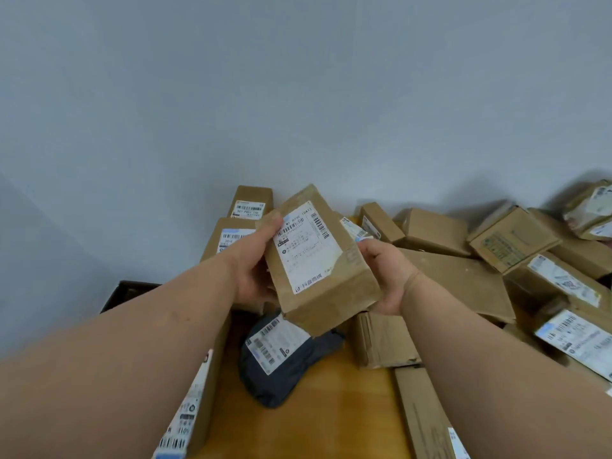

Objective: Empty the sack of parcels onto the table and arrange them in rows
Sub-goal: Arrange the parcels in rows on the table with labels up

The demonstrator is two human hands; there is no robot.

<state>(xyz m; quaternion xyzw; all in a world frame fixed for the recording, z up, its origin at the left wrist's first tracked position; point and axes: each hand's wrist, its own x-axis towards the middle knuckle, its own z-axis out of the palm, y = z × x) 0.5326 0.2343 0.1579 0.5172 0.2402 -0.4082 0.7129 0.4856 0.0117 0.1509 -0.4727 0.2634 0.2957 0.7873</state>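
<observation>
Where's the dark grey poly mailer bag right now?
Head view, lower centre: the grey mailer bag lies on the wooden table, just below the held box.

- Soft, even indoor light; no glare
- Heaped brown cardboard parcels [433, 231] cast faint shadows on the pale grey wall [298, 94]
- Wide-angle bending at edges; label print slightly blurred

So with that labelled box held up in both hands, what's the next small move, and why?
Probably lower the cardboard box label-up onto the bare wood of the table beside the dark grey mailer. Left hand and right hand hold it clear of everything, two boxes already stand at the back left, and the pile at right remains jumbled.
</observation>
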